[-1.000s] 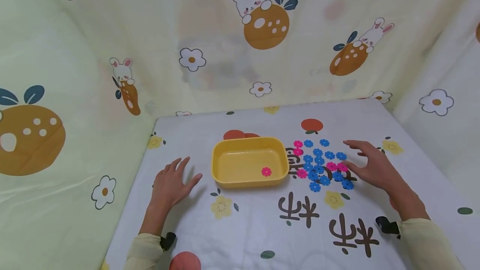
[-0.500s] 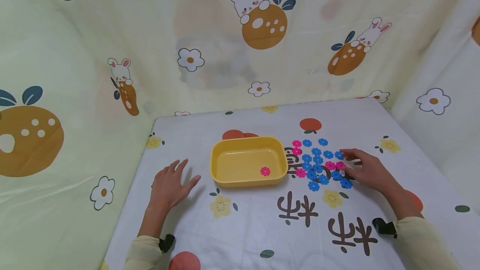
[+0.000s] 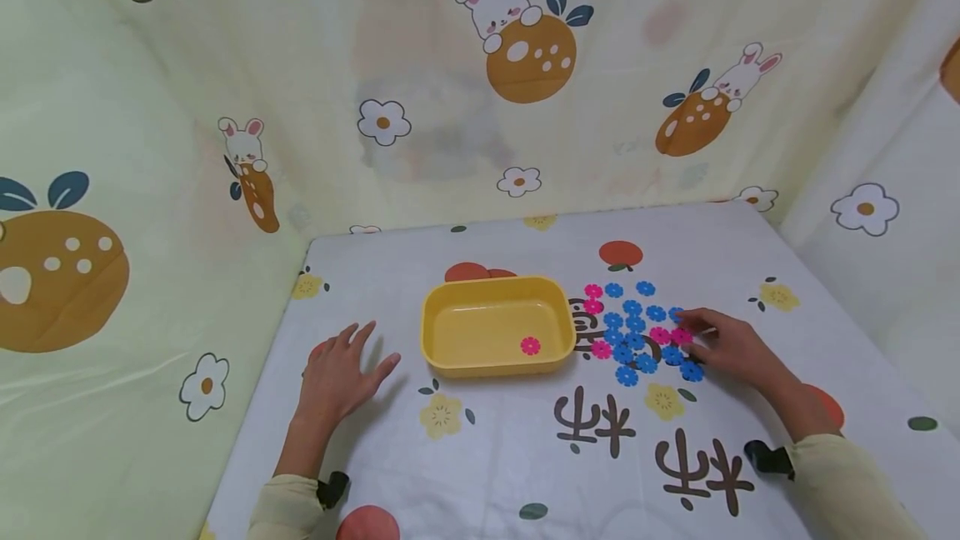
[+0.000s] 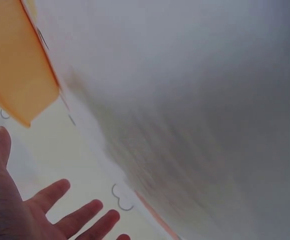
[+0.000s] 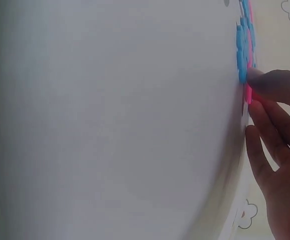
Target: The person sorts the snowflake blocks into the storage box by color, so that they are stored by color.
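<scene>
Small flower-shaped pieces, pink and blue, lie spread out on the patterned cloth right of a yellow tray [image 3: 442, 357]. At their right edge my right hand [image 3: 738, 348] rests low, with thumb and fingertips about a pink flower piece [image 3: 682, 336]. In the right wrist view, that pink piece [image 5: 249, 94] shows between the thumb and a finger, at its edges. Blue flower pieces [image 3: 646, 363] lie close by. One pink flower piece [image 3: 531, 346] is inside the tray. Left of the tray, my left hand [image 3: 337, 377] hovers with fingers spread, holding nothing.
The white cloth [image 3: 480, 457] bears printed fruit, flowers and characters. Patterned curtains [image 3: 420, 40] rise behind and at both sides. A black wrist strap part [image 3: 768, 458] sits by the right sleeve, and another [image 3: 333, 490] by the left.
My right hand has come left and down onto the right edge of the flower pieces, its thumb and fingers drawing together about a pink one. My left hand has barely moved.
</scene>
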Demonstrator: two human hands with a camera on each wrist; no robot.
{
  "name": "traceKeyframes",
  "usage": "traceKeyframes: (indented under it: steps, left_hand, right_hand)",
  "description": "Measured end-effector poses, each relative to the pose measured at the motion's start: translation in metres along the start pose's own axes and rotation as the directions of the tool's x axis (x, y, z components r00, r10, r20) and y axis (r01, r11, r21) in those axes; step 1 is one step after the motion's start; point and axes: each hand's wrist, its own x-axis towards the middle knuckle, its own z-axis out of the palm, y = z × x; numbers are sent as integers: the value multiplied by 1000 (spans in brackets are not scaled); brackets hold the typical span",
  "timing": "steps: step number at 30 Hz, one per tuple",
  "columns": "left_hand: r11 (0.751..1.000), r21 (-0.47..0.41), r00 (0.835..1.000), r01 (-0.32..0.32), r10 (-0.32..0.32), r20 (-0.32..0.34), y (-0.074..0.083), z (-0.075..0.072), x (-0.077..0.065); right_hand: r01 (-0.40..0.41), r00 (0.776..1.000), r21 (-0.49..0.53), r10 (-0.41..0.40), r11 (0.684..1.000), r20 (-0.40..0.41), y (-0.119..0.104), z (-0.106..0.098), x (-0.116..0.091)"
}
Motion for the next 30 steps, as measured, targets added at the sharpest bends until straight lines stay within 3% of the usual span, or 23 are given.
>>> traceKeyframes:
  steps: [14,21,30]
  left_hand:
    - [1000,-5,1000,4,-4,-6,0,-1,-4]
    - [1000,-20,1000,1,-1,-7,-1,-3,-4]
    - [1000,-26,1000,-5,4,-14,-3,-3,-2]
  right_hand:
    - [57,998,-56,-58,997,-17,-3,0,-1]
    - [67,997,-12,-68,998,-26,-17,-14,3]
    - [169,978,-64,-175,984,-110,-40,-35,12]
